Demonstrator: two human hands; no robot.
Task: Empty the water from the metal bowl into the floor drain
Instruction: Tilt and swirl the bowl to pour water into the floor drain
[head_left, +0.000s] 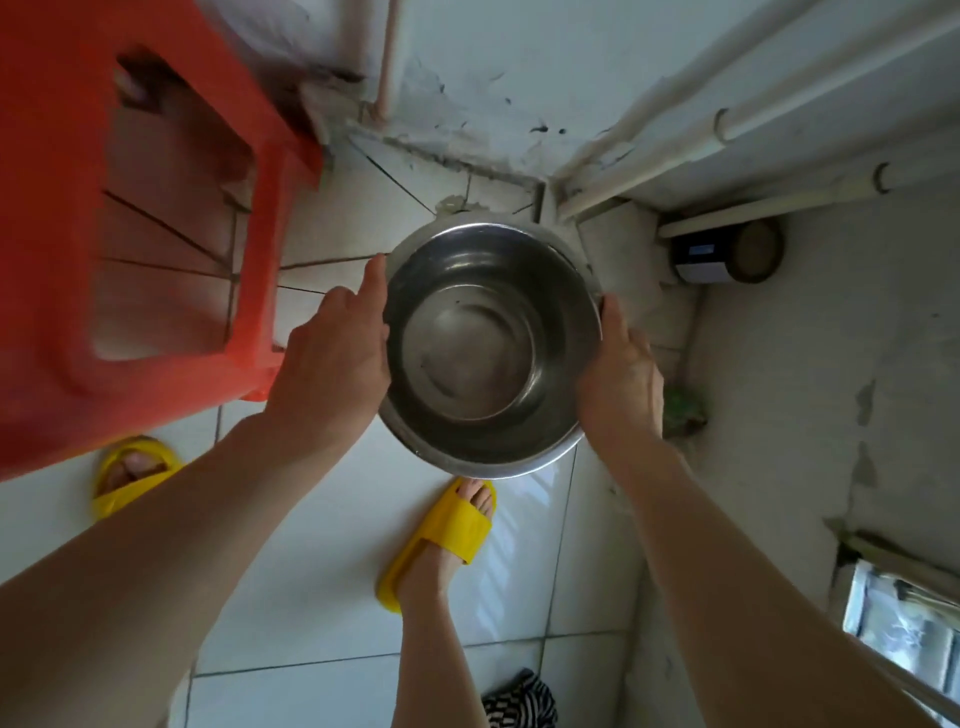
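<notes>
You are standing on a pale, glossy tiled floor (322, 571) in a narrow corner where scuffed white walls (493, 78) are meeting, with white pipes (779, 109) running along the wall beyond your right hand. Your left hand (332, 364) and right hand (621, 379) are each clamping opposite sides of the rim of a round, shiny metal bowl (483, 353), holding it between them above the floor, just short of the corner. You are looking straight down into the bowl; whether any water is lying in it cannot be told through the reflections. An orange plastic stool (104, 208) is standing just outside your left hand. Below the bowl, your feet are resting in yellow rubber slippers (441, 540). A small dark cylindrical container (727, 254) is lying beyond your right hand against the wall.
</notes>
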